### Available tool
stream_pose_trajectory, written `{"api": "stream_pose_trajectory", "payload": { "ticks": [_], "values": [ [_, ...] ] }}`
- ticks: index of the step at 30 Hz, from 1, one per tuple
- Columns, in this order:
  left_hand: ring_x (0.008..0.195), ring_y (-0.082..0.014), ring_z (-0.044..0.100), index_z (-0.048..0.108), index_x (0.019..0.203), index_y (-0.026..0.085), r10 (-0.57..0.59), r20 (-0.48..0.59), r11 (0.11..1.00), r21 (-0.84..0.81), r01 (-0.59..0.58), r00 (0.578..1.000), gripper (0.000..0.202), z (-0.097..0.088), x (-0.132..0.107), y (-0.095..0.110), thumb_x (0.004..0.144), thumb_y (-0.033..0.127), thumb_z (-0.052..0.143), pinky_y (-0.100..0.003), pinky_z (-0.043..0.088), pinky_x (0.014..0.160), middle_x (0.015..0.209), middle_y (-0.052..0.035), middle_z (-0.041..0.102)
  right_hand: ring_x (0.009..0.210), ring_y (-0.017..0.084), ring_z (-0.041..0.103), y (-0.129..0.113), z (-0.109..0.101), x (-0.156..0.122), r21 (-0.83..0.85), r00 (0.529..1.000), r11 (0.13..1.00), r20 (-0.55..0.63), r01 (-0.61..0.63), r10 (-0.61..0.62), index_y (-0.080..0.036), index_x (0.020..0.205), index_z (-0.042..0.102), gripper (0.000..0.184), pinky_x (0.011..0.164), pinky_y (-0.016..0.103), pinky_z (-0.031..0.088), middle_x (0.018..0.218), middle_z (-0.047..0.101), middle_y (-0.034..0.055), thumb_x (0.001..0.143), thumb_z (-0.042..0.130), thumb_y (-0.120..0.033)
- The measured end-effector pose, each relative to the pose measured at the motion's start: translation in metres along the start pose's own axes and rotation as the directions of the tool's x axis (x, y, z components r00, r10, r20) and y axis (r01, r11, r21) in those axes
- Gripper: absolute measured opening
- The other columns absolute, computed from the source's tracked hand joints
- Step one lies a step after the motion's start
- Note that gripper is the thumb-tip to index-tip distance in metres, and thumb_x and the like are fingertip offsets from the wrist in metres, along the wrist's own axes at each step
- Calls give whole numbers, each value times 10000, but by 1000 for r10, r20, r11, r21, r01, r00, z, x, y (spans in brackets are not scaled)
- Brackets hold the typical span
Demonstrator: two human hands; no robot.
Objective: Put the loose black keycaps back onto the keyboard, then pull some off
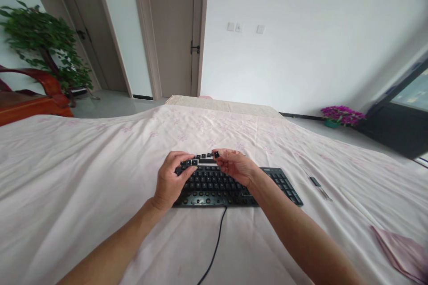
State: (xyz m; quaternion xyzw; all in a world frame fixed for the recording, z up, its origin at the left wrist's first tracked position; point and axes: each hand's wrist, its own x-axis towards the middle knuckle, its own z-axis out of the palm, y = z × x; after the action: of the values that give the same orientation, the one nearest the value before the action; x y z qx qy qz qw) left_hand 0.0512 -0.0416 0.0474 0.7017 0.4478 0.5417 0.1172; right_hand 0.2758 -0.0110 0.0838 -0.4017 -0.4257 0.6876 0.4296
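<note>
1. The keyboard [214,183] lies on the pale cloth [110,213] in front of the person, its cable [218,238] trailing off the near side.
2. Most of it is capped: the middle and far rows carry their keys, and so does the number pad [284,183] at the right end.
3. The nearest part is not capped; bare sockets [207,201] show there, along the near edge.
4. Loose caps [203,156] lie just beyond the far edge, with a long bar [207,161] among them.
5. The right hand [236,163] pinches one black cap [216,154] between thumb and fingertips, above the far side, seated on nothing.
6. The left hand [174,177] curves around a few more caps, thumb and fingers apart; at this size I cannot tell whether it grips them or just rests there.
7. With caps split between keyboard and cloth, the work looks partway, the bare part being what stands open.
8. The wire tool [314,181] lies unheld, right of the keyboard.
</note>
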Motion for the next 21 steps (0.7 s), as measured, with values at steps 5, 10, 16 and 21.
{"api": "stream_pose_trajectory", "payload": {
  "ticks": [5,10,16,21],
  "values": [
    [992,-190,586,654,1066,269,61,31,995,-82,-58,998,248,3,-5,30,820,301,651,-325,513,836,1049,-50,602,595,72,551,22,36,-24,252,981,949,93,-189,171,-170,956,685,308,510,176,379,751,664,-5,671,779,-239],
    [962,-193,598,699,1000,287,93,102,994,-62,-87,990,185,-2,-1,36,824,297,644,-348,515,859,996,-54,607,591,74,557,29,40,-27,317,975,922,99,-222,201,-160,824,645,280,501,181,357,672,618,-36,626,822,-248],
    [952,-197,597,701,969,276,157,88,986,32,-161,984,175,-5,0,36,807,332,667,-356,512,850,1000,-58,614,609,62,551,30,42,-29,317,974,926,153,-206,164,-154,801,630,299,524,174,352,684,600,-42,633,839,-286],
    [950,-212,605,689,913,270,206,68,969,125,-213,976,177,-6,-1,35,778,384,690,-365,509,847,988,-61,629,666,70,570,34,39,-33,332,949,909,269,-252,165,-145,873,657,324,562,179,383,734,611,-27,653,832,-305]
  ]
}}
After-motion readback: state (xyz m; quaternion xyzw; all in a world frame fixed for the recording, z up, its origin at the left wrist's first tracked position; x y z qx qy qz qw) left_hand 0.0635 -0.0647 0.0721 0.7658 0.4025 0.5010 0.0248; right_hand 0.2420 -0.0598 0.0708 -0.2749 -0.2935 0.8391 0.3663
